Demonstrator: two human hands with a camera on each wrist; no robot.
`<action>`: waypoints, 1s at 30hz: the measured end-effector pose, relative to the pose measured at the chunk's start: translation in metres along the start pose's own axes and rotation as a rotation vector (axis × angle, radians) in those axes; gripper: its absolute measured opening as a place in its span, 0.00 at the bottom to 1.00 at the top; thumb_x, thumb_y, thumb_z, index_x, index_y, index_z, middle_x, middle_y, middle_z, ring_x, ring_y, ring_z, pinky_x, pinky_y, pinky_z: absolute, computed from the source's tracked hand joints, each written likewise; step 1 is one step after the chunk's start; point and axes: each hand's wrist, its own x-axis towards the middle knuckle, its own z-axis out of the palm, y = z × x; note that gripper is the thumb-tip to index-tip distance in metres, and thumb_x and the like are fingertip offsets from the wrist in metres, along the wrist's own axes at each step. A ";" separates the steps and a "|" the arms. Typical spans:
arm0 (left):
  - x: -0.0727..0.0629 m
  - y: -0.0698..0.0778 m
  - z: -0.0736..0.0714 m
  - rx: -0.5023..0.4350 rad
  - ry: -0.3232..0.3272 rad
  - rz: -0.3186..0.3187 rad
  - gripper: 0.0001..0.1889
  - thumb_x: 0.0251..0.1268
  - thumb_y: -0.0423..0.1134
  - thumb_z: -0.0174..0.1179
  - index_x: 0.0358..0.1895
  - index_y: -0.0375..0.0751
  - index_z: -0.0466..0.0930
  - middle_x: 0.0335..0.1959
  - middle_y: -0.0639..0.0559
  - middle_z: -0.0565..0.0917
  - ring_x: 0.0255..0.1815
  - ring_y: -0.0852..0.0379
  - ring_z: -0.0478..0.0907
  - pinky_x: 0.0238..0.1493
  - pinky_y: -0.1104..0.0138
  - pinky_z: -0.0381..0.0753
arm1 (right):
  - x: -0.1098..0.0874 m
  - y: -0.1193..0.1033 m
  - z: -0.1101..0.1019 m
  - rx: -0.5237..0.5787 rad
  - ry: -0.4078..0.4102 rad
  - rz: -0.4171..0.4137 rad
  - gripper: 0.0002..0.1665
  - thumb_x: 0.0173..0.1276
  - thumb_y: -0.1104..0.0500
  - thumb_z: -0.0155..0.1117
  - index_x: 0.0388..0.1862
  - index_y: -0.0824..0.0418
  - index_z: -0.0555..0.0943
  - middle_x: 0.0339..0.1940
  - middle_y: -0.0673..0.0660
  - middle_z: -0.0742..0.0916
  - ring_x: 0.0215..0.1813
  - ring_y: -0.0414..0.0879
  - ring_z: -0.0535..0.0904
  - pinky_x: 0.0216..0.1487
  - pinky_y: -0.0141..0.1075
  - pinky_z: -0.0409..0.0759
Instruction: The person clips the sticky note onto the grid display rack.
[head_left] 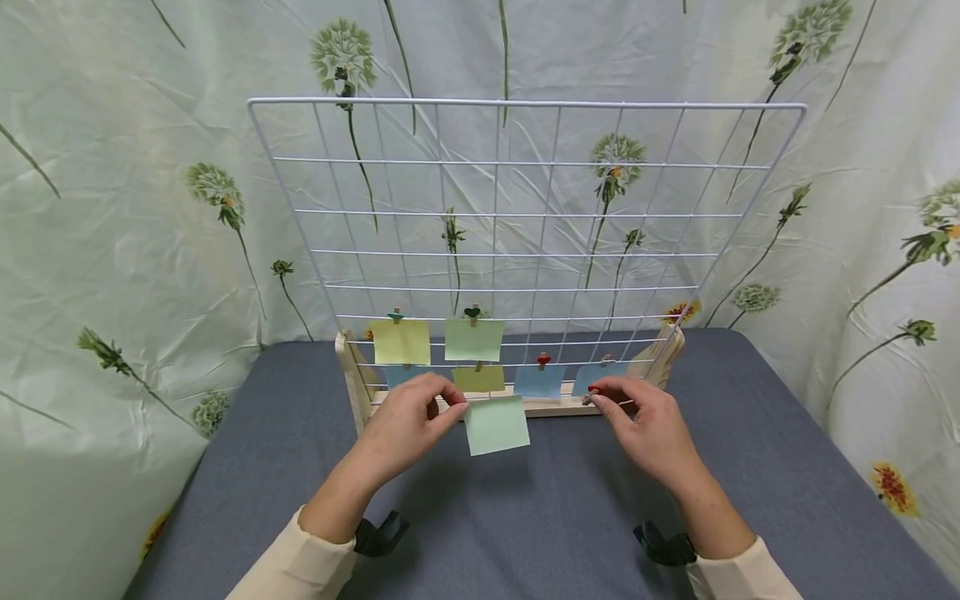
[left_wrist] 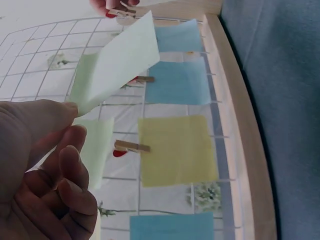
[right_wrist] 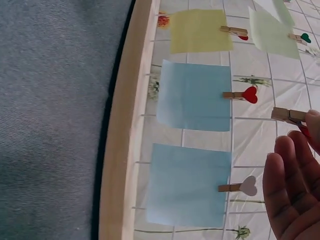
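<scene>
My left hand (head_left: 412, 429) pinches a pale green sticky note (head_left: 497, 426) by its edge, in front of a white wire grid (head_left: 495, 215). In my right hand (head_left: 651, 427) a small wooden clothespin (right_wrist: 288, 115) with a red heart is held between thumb and finger. Clipped on the grid's upper row are a yellow note (head_left: 402, 342) and a green note (head_left: 475, 340). Below them hang an olive-yellow note (left_wrist: 177, 151), a blue note (right_wrist: 195, 96) with a red-heart clothespin (right_wrist: 241, 95), and another blue note (right_wrist: 189, 185) with a white-heart clothespin (right_wrist: 238, 186). A further blue note (left_wrist: 172, 227) is partly hidden behind my left hand in the head view.
The grid stands in a light wooden base (head_left: 553, 408) on a table with a dark blue-grey cloth (head_left: 547, 517). Behind it hangs a pale curtain (head_left: 135, 275) with a flower print. A black strap (head_left: 380, 534) is round each wrist.
</scene>
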 end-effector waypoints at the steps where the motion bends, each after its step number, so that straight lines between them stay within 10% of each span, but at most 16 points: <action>1: 0.001 0.002 0.000 0.005 0.002 0.003 0.03 0.69 0.43 0.68 0.36 0.53 0.84 0.32 0.61 0.79 0.27 0.62 0.70 0.28 0.69 0.73 | 0.001 0.000 0.000 -0.001 0.010 -0.003 0.09 0.67 0.65 0.71 0.46 0.59 0.87 0.36 0.50 0.88 0.37 0.34 0.79 0.37 0.31 0.82; 30: 0.043 0.037 0.006 0.145 0.104 0.118 0.04 0.70 0.42 0.66 0.38 0.48 0.87 0.36 0.56 0.85 0.33 0.59 0.79 0.35 0.65 0.79 | 0.034 -0.012 -0.006 0.049 0.095 -0.003 0.10 0.70 0.63 0.69 0.49 0.58 0.87 0.41 0.53 0.87 0.39 0.40 0.82 0.39 0.24 0.79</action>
